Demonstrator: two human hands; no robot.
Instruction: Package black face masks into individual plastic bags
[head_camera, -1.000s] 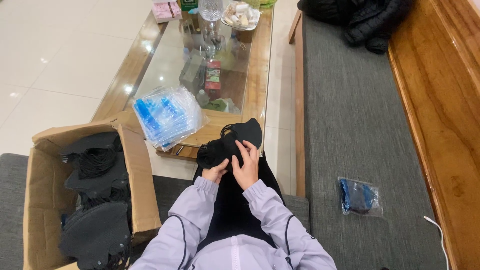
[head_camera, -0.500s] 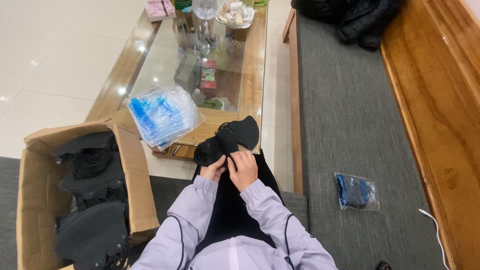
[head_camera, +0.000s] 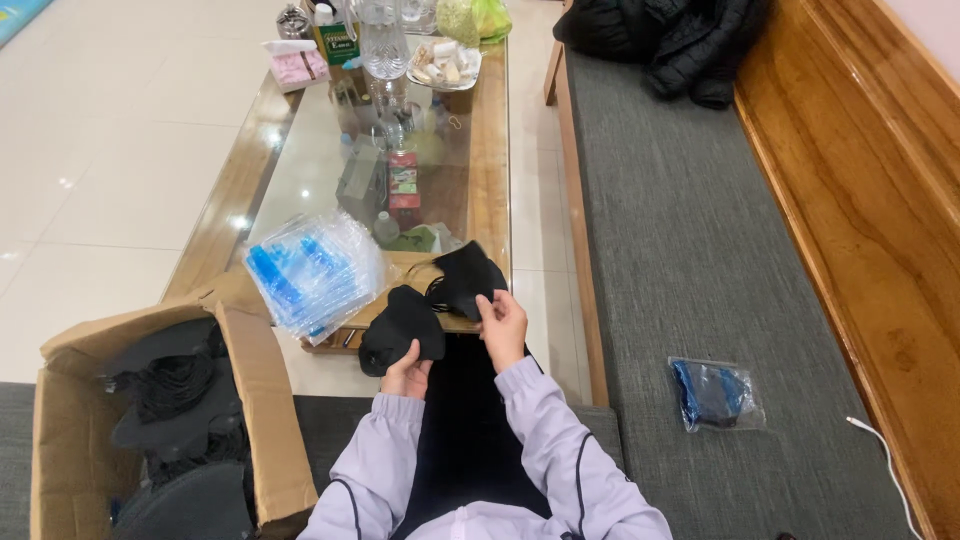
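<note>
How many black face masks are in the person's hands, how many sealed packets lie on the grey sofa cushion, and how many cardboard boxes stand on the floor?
Black face masks in hand: 2, one in the left hand at, one in the right hand at
Sealed packets on the sofa cushion: 1
Cardboard boxes: 1
Total: 4

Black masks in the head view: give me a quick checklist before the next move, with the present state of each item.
1. Left hand grips one black mask: ok.
2. Right hand grips second black mask: ok.
3. The two masks fully apart: cannot tell, ear loops bunch between them.
4. Stack of clear bags within reach on the glass table: ok.
5. Cardboard box open, black masks inside: ok.
6. Packed bag lies on the grey bench cushion, apart from the hands: ok.
</note>
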